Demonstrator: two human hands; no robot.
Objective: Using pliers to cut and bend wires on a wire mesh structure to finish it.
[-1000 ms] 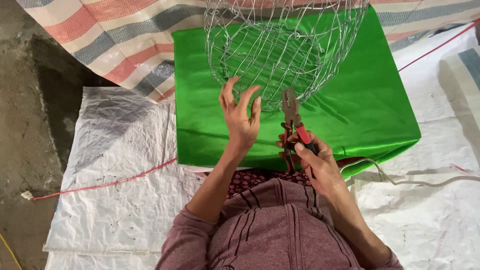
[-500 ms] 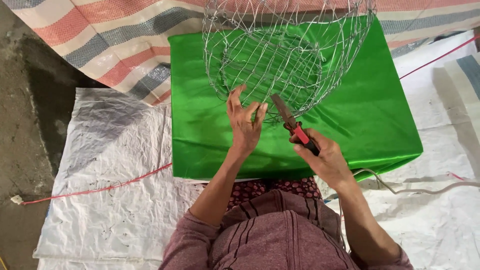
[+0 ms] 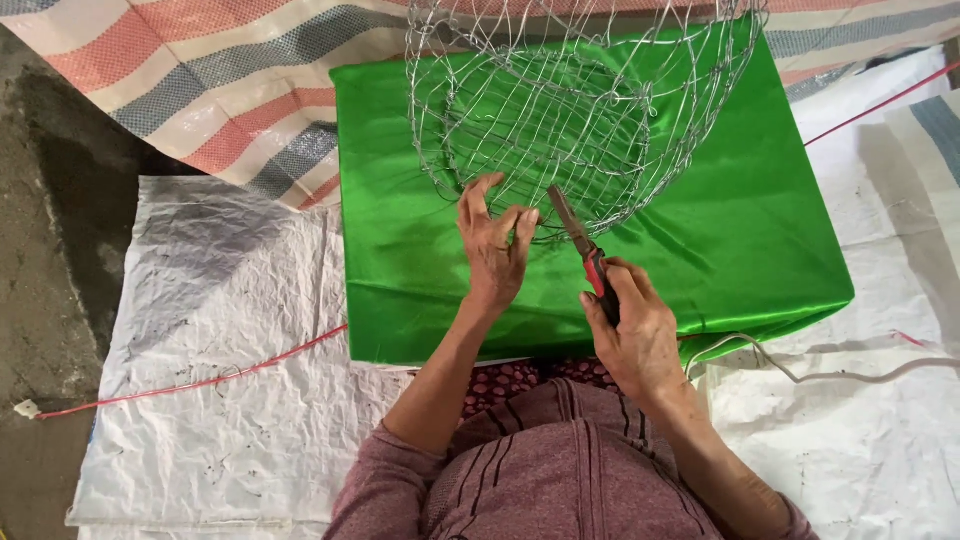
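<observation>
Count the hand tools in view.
1: red-handled pliers in the right hand, tip at the wire basket beside the left hand. Others may be hidden.
</observation>
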